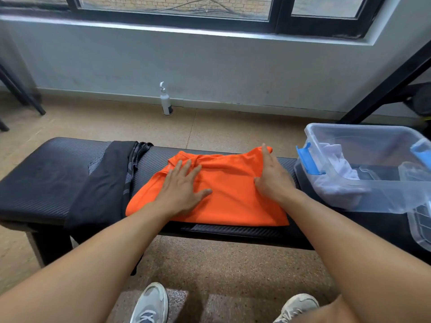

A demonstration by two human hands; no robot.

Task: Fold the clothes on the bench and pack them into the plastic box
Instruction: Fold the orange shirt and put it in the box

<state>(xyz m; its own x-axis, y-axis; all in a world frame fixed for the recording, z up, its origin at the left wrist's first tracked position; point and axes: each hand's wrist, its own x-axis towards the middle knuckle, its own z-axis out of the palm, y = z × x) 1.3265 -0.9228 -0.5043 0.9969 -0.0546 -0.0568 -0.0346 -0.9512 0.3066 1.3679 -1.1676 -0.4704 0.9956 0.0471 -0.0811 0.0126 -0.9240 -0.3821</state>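
orange shirt (pixel 224 194) lies mid-worktop (pixel 46 183), half folded. left hand (pixel 182 190) flat, fingers spread; right hand (pixel 272 176) flat at its right edge, nothing clamped. should smooth creases outward w/ both palms before next fold; plastic box (pixel 363 197) just right.

Plastic box (pixel 363 183) cut off by right edge; bench (pixel 46 183) partly covered by orange shirt (pixel 224 194); shoes (pixel 151 304) cropped below.

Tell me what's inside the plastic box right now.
The plastic box holds a crumpled white garment against its left end, with bare floor showing to the right. Whether anything lies beneath the white cloth cannot be seen.
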